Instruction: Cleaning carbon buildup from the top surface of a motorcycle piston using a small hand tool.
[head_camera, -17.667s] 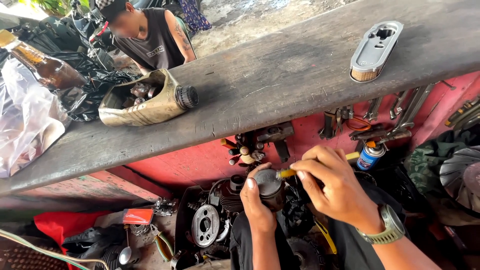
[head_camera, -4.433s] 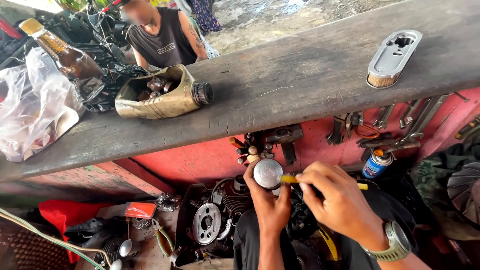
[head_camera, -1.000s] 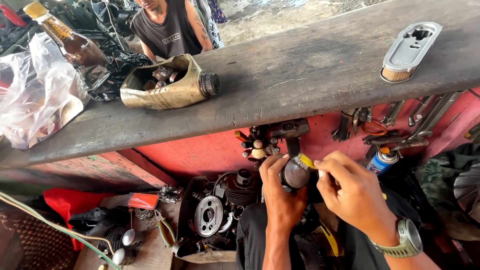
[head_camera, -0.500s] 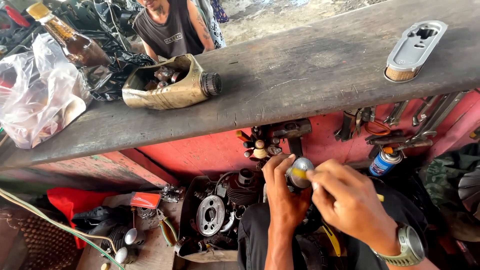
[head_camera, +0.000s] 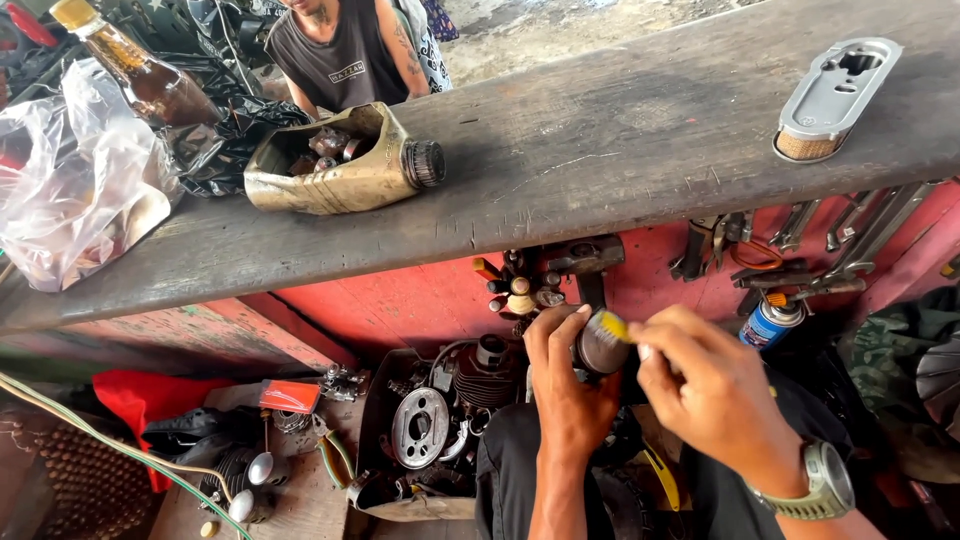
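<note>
One dark plank table (head_camera: 600, 140) bearing one cut-open jug of parts (head_camera: 340, 165), one brown bottle (head_camera: 135, 70), one filter housing (head_camera: 835, 95). Below its edge, two hands: left hand (head_camera: 565, 385) clasped round one small round metal part (head_camera: 600, 352), now tilted away, polished face no longer showing. Right hand (head_camera: 715, 395) pinching one yellow brush (head_camera: 612, 326) against it, shifted since a moment ago to the part's upper side, so scrubbing reads as continuing.

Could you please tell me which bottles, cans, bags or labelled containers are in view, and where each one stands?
Brown glass bottle: bench top, far left, yellow cap.
Clear plastic bag: bench's left end, crumpled.
Cut-open jug: lying on the bench, dirty tan, black cap, holding parts.
Spray can: under the bench, right, blue with orange top.
</note>
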